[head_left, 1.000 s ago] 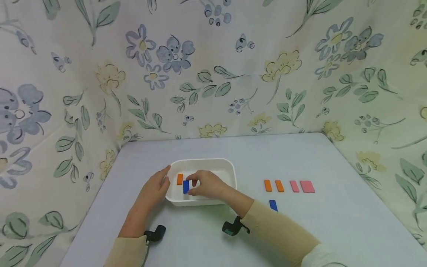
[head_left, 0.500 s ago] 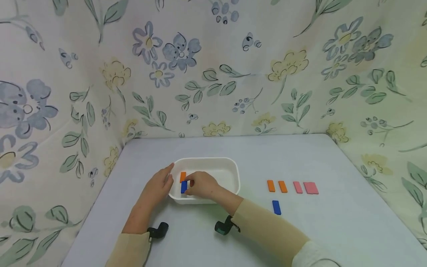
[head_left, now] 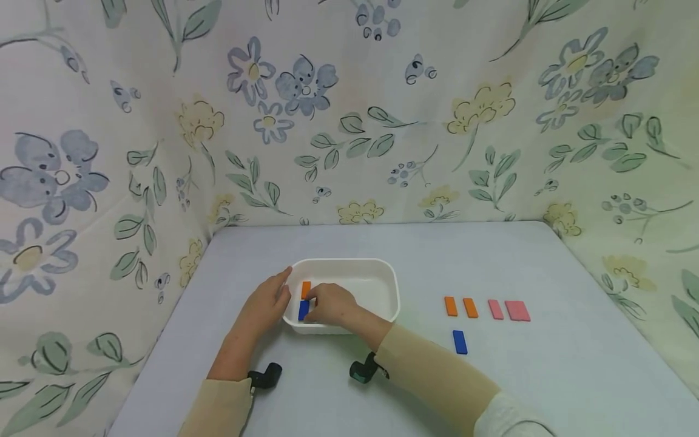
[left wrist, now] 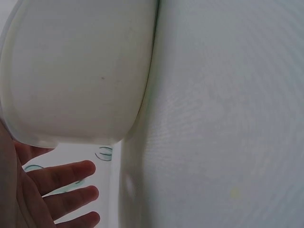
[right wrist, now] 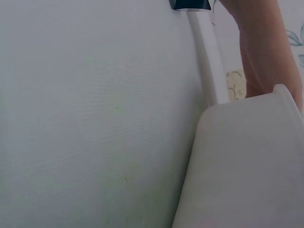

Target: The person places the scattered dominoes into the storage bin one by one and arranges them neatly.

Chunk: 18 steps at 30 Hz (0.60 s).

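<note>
Nearest, right of the tray (head_left: 322, 329), we saw a loose blue piece (head_left: 460, 342) on the table (head_left: 426, 267). Inside the tray, by its near left corner, the right hand (head_left: 332, 304) pinched a blue block (head_left: 303, 310) between thumb and forefinger; the left hand (head_left: 266, 303), fingers spread, touched the tray's left end. We judged it best to keep the tray braced, hold the block flat and let go without twisting. The block's long axis ran from the tray's near edge toward its far edge. About level, toward the table's right edge, lay two orange pieces (head_left: 450, 306), a narrow pink piece (head_left: 496, 309) and a pink square (head_left: 517, 311). Straight beyond the block sat an orange block (head_left: 306, 290); we could not tell whether they touched
</note>
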### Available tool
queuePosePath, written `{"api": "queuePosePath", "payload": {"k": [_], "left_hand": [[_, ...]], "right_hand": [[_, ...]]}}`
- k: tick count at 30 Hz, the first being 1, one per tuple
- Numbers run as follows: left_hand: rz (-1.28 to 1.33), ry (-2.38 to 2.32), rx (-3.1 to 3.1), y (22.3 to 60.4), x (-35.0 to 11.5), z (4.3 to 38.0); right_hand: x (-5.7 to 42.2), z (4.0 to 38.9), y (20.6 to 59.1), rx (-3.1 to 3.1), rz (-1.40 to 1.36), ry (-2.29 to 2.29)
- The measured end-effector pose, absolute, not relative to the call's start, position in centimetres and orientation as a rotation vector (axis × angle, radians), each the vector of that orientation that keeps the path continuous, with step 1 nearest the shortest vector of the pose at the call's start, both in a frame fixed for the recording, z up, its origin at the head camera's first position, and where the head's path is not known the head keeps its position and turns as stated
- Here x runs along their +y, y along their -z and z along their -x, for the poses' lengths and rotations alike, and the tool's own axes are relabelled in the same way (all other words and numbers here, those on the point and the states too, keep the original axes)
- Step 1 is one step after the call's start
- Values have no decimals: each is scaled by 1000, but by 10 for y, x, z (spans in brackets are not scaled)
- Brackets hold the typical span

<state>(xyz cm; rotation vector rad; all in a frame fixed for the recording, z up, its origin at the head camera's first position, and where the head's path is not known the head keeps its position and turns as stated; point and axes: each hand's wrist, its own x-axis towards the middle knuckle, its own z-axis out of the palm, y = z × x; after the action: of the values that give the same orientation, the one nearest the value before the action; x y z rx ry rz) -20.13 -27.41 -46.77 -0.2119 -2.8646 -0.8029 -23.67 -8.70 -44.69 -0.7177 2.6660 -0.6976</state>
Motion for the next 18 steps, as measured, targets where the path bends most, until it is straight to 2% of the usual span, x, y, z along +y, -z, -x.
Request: {"api": "queuePosePath", "payload": {"k": [18], "left_hand": [[199, 807, -2864, 470, -274, 203]], "right_hand": [[-94, 238, 452, 2755, 714, 525]]}}
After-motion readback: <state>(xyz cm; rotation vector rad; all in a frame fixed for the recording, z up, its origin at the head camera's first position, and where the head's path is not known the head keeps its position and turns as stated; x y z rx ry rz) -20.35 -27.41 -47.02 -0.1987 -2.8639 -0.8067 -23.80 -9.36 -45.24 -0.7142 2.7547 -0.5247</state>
